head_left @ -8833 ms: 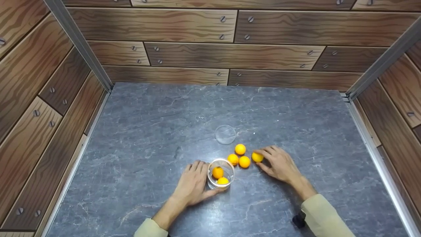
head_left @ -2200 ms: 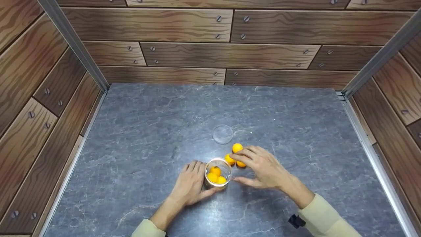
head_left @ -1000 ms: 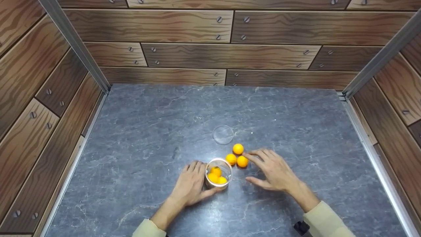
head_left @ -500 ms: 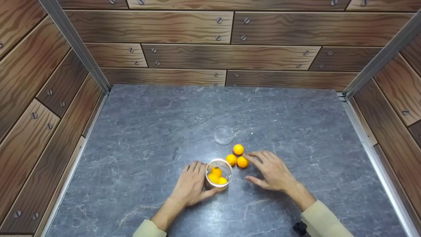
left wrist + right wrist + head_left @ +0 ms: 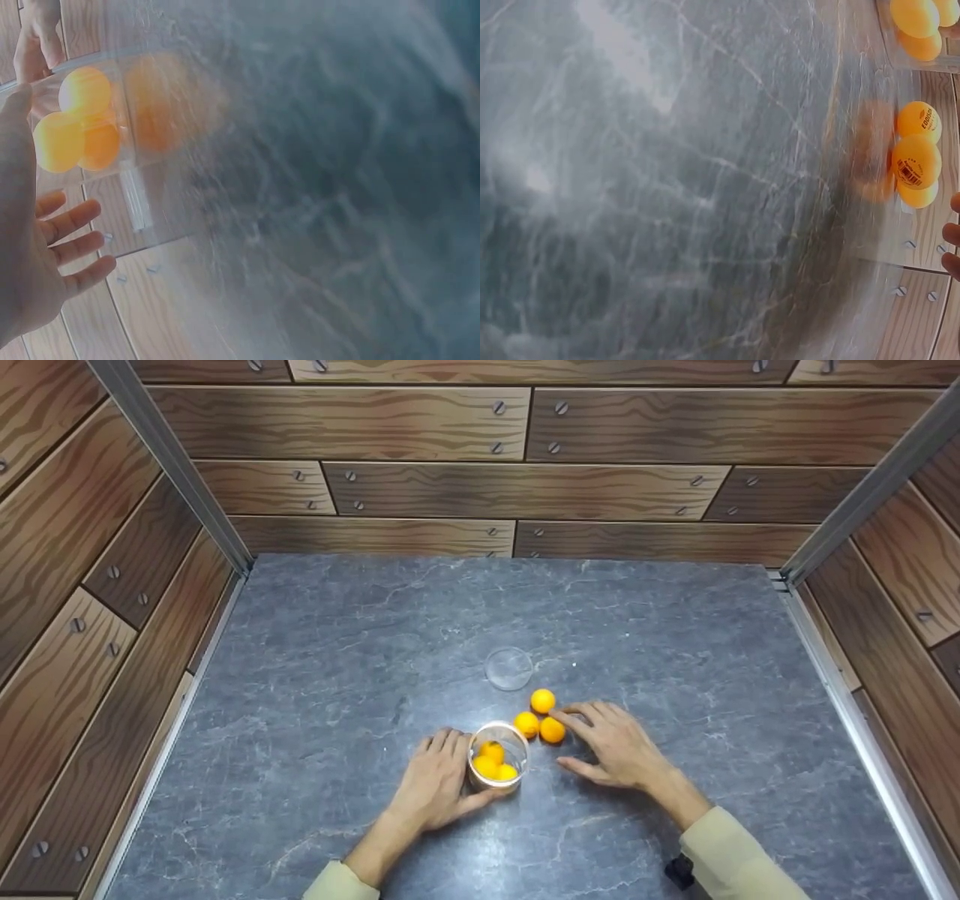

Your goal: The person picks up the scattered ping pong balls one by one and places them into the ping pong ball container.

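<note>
In the head view, a clear plastic jar [image 5: 524, 744] stands upright with three orange ping-pong balls [image 5: 486, 766] inside. My left hand [image 5: 435, 784] holds the jar from its left, fingers along the far left side and thumb across the near side. Three more orange ping-pong balls [image 5: 543, 701] lie clustered just right of the jar; dark print shows on a ball [image 5: 916, 161] in the right wrist view. My right hand [image 5: 619, 746] is beside this cluster, holding nothing, thumb and fingers apart. Its index fingertip is right at the nearest balls.
A clear round lid [image 5: 509, 668] lies flat beyond the balls. The grey marbled table [image 5: 360, 645] has wood-patterned panels [image 5: 420, 487] at the back and both sides, with metal posts [image 5: 172, 465] at the corners.
Since the oldest frame, the ball that was in my right hand has gone into the jar, which then showed two. The right hand then drew back right and now edges toward the remaining cluster.
</note>
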The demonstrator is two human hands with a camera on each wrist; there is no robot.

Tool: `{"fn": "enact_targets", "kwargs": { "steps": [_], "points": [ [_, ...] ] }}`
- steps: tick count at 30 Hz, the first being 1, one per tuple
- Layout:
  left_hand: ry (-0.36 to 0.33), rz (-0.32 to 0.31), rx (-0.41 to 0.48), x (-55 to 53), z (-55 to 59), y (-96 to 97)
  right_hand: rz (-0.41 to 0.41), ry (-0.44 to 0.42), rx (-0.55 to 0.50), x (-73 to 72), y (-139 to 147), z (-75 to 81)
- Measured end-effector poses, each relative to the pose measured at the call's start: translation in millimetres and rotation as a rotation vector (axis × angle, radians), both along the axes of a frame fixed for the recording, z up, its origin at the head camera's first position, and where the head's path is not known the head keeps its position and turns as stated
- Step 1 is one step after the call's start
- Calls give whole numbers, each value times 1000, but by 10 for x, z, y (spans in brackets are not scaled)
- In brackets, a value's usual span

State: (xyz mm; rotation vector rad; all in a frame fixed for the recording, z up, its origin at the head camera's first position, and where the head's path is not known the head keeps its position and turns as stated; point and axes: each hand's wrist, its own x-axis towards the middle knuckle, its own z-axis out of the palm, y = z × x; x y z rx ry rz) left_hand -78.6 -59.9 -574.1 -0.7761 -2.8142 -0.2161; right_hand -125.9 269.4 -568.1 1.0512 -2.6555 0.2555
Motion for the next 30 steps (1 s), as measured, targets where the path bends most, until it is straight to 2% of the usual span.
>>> {"fn": "enact_targets", "kwargs": {
  "steps": [8,30],
  "points": [
    [20,-8,28,0,-6,-1,8,-10,29,-36,-29,-20],
    [15,-2,19,4,-15,-2,-33,-48,53,-117,-60,-82]
  ]
}}
